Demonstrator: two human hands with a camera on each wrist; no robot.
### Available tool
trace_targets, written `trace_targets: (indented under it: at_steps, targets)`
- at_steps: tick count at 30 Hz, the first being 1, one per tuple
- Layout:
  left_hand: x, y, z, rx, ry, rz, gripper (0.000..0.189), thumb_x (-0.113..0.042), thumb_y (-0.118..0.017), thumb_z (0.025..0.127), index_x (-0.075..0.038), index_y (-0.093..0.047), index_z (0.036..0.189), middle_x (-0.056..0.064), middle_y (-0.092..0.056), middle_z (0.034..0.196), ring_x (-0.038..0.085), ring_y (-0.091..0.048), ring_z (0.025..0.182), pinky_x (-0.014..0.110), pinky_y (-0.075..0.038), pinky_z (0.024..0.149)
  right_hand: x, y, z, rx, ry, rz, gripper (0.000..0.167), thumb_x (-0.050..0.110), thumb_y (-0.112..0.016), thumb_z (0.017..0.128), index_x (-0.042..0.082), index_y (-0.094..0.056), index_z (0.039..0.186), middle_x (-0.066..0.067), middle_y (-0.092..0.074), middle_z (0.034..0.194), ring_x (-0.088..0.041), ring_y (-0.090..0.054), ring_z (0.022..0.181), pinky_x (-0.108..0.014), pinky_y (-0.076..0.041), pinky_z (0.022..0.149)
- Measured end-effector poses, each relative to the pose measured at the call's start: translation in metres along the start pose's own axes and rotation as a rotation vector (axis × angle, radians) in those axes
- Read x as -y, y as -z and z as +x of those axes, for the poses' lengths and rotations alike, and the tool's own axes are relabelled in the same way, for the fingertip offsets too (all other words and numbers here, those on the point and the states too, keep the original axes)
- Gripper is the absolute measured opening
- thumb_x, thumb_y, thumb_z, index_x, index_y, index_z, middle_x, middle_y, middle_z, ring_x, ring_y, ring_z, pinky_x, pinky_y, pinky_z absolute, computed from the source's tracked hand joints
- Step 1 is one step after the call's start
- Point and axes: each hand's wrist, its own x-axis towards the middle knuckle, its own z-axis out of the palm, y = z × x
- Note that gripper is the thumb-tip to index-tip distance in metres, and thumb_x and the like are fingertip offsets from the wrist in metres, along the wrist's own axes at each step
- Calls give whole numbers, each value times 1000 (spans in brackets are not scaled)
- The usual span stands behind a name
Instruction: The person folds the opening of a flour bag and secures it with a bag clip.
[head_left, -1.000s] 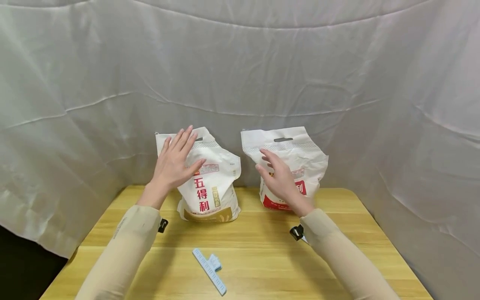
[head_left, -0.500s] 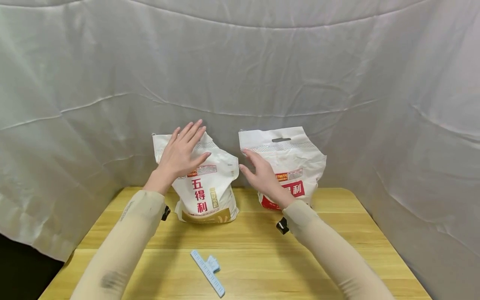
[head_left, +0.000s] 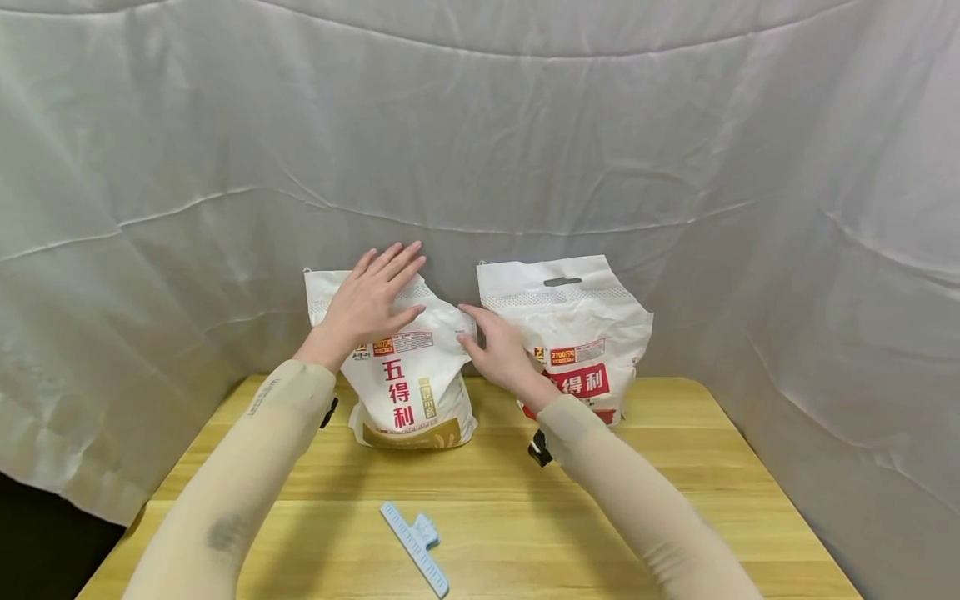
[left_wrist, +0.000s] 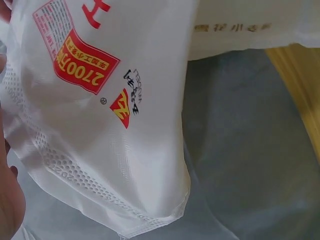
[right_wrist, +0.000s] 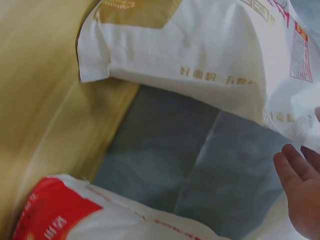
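Head: gold-banded flour bag (head_left: 416, 367), marked 五得利, stands on bench (head_left: 510, 533); left hand (head_left: 367, 300) over its top, fingers spread; right hand (head_left: 501, 346) at its edge, thumb parted. Left wrist: red label (left_wrist: 87, 62), "2700万". Right wrist: gold lettering (right_wrist: 198, 75), "好面粉".

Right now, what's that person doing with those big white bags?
A person has both arms stretched out to the white bag with the gold bottom. The left hand is spread across its top, and the right hand is at its right edge; I can't tell if that one is touching. The bag with the red label stands to the right, and a light blue clip lies closer on the wooden table.
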Motion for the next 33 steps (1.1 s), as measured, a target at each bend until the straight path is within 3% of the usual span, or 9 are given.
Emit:
trace_targets:
  at_steps: [4,7,16,23,33]
  targets:
    - [1,-4,1,4,-15,5,80,-47,-66,98,-12,-35,162,4,-21,173,29,-21,158,51,-13,128,0,-8,0,-68,3,11,50,14,-70,99,4,-57,146,-16,-63,142,-31,-64,118,-44,-52,101]
    - [0,-7,-1,-17,-33,-3,80,-44,-71,97,-10,-37,161,5,-25,172,31,-24,157,51,-16,127,-1,-12,-1,-118,6,18,47,11,-73,97,3,-60,142,-16,-65,138,-30,-66,115,-43,-54,98]
    - [0,-15,-3,-169,-107,-3,76,-36,-82,90,-5,-50,152,12,-45,160,34,-36,150,54,-27,123,-2,-15,-2,-177,-3,48,43,6,-75,95,5,-65,137,-14,-72,122,-23,-67,87,-38,-57,79]
    - [1,-22,-5,-290,-149,21,67,-29,-85,87,-3,-57,143,15,-54,151,35,-44,145,55,-34,119,-4,-18,-2,-205,4,76,41,3,-75,94,4,-66,134,-15,-73,116,-24,-69,84,-39,-59,78]
    - [-1,-26,-14,-395,-165,67,56,-20,-85,87,-1,-61,134,17,-60,139,37,-51,134,51,-40,115,-3,-26,-5,-266,46,69,37,1,-74,94,4,-68,131,-12,-73,108,-20,-63,75,-34,-55,69]
